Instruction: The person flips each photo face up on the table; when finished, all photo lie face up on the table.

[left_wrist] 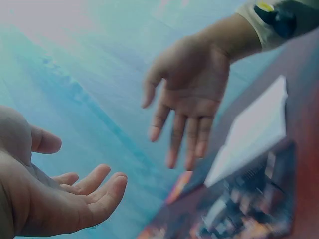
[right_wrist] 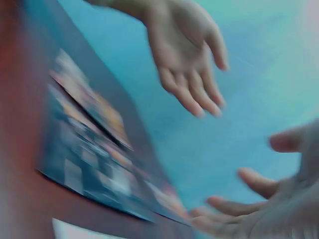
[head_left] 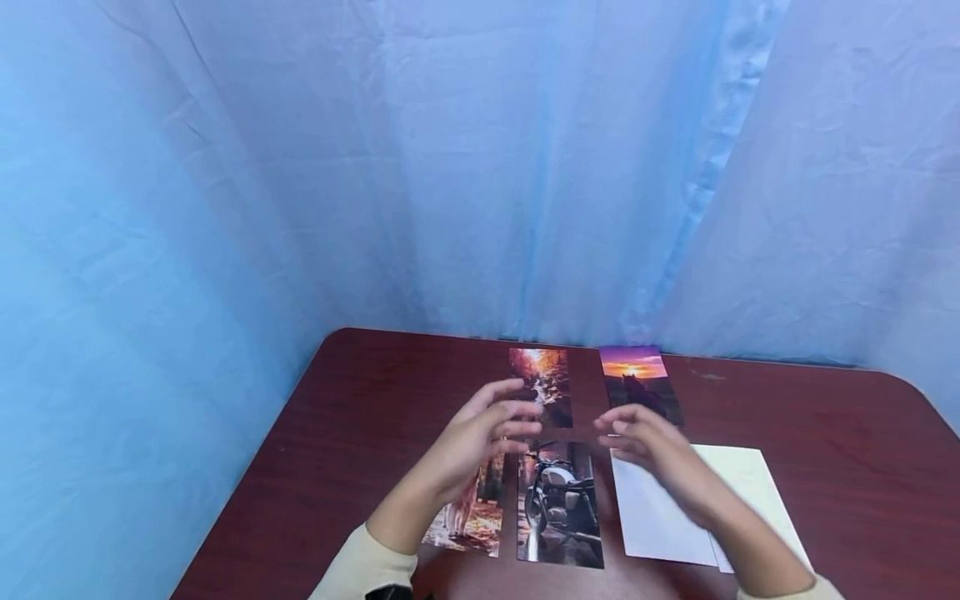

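Note:
Both hands hover over the table with palms turned toward each other and nothing between them. My left hand [head_left: 483, 437], fingers loosely spread, overlaps a photo of an autumn scene with an animal's legs [head_left: 474, 517] in the head view. Beside that lies a motorcycle photo [head_left: 561, 504]. Farther back are a forest stream photo [head_left: 551, 387] and a sunset photo with a dark horse silhouette [head_left: 641, 383]. My right hand [head_left: 660, 454] is above white sheets [head_left: 660, 521], its fingers relaxed. The wrist views show both palms bare, the left hand [left_wrist: 75, 194] and right hand [right_wrist: 264, 199] apart.
The dark red-brown table [head_left: 337, 433] has rounded back corners. Pale blue curtain fabric [head_left: 465, 167] hangs right behind its back edge and along the left. A dark band with a yellow spot [left_wrist: 276, 17] sits on the right sleeve.

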`<state>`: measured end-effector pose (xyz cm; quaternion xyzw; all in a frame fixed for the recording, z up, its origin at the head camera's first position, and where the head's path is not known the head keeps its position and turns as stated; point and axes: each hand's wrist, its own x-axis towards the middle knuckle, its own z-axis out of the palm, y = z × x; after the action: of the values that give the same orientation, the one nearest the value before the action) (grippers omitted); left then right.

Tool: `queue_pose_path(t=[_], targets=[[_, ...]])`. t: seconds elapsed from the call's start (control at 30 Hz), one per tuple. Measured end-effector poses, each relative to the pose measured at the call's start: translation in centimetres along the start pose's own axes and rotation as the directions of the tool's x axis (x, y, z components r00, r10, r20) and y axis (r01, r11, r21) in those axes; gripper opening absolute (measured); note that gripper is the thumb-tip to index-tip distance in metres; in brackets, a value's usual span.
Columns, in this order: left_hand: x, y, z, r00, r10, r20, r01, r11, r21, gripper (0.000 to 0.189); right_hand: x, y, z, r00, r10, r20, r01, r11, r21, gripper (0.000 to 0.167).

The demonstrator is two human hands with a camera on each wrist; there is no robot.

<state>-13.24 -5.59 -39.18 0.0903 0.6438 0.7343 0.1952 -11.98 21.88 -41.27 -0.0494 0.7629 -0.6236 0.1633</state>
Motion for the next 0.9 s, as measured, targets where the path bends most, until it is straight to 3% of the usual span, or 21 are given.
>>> queue_pose_path(t=[0.1,0.2,0.3,0.5,0.7,0.9], targets=[[1.1,1.0,0.9,1.0,0.01,0.02,-0.009,1.0,-0.029,0.047,0.1,-0.9,-2.7,0.998,0.061,0.001,-0.06,0.983,-0.174,0.051],[2.5,1.2,1.9,0.998,-0.009,0.066,0.013,0.998,-0.061,0.049,0.2,-1.4,-4.6,0.99,0.143,0.01,-0.135,0.954,-0.269,0.059],[3.9,1.0,2.8,0.988,-0.07,0.137,0.078,0.995,-0.058,0.054,0.5,-1.1,-5.9,0.982,0.188,0.013,-0.177,0.94,-0.291,0.063],[6.0,0.0,4.8,0.956,-0.172,0.237,0.162,0.985,0.065,0.059,0.6,-0.4,-7.1,0.964,0.26,0.05,-0.235,0.927,-0.292,0.067],[7.3,-0.8,7.4,0.944,-0.228,0.24,0.195,0.968,0.156,0.06,0.5,0.1,-8.2,0.932,0.357,0.055,-0.305,0.86,-0.41,0.088],[7.8,-1.4,8.8,0.944,-0.251,0.214,0.212,0.959,0.188,0.057,-0.2,0.6,-9.6,0.932,0.363,-0.023,-0.324,0.799,-0.506,0.092]])
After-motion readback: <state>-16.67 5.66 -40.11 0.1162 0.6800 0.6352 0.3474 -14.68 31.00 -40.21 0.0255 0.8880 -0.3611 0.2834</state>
